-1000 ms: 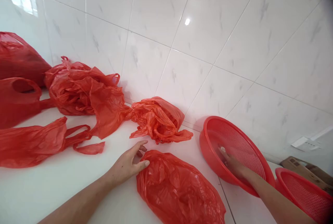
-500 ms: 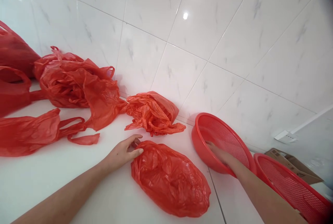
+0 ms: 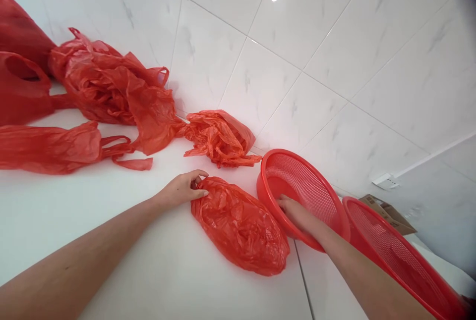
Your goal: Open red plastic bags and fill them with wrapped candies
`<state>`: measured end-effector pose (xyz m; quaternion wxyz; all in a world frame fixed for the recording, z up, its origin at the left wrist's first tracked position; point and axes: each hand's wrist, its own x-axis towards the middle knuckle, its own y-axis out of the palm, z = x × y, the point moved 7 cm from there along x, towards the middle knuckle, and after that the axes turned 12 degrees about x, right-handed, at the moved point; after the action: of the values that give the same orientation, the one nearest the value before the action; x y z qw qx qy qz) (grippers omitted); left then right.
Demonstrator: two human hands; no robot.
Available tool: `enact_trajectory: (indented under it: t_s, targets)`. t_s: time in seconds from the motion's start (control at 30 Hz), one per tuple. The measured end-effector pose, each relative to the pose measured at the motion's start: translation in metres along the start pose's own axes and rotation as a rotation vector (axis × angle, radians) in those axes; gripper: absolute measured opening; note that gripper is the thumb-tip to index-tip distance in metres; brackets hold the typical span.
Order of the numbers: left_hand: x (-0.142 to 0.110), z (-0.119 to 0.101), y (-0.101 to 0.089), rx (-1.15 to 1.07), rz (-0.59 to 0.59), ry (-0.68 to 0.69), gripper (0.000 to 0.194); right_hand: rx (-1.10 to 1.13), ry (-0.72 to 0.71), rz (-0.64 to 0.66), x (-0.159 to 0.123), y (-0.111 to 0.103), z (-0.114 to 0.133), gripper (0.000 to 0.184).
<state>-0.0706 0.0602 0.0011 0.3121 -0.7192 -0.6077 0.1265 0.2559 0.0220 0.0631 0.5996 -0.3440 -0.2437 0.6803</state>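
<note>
My left hand is at the left end of a crumpled, rounded red plastic bag on the white surface. Its thumb lies on the film and its fingers curl round the edge, pinching it. What lies under the film is hidden. To the right, a tilted red mesh basket stands close beside the bag. Reaching over its near rim, my right hand has its fingers inside, against the near wall. The right thumb is hidden. I see only red plastic inside this basket.
A bunched red bag lies by the tiled wall. More red bags pile up at left, with a flat one nearer. A second red basket, a cardboard box and a white socket strip are at right.
The view has shifted. The basket under my right hand has come a little left, closer to the bag. My left hand keeps its place at the bag's edge.
</note>
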Motion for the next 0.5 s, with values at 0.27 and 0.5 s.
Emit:
enact_trajectory:
  t_s: [0.27,0.5]
  targets:
    - [-0.005,0.005,0.001,-0.207,0.0,-0.055,0.031,-0.206,-0.132,-0.145,0.012,-0.042,0.022,0.01]
    - [-0.006,0.01,-0.007,-0.38,-0.022,-0.134,0.04,-0.154,-0.585,-0.317,-0.039,-0.036,0.116,0.013]
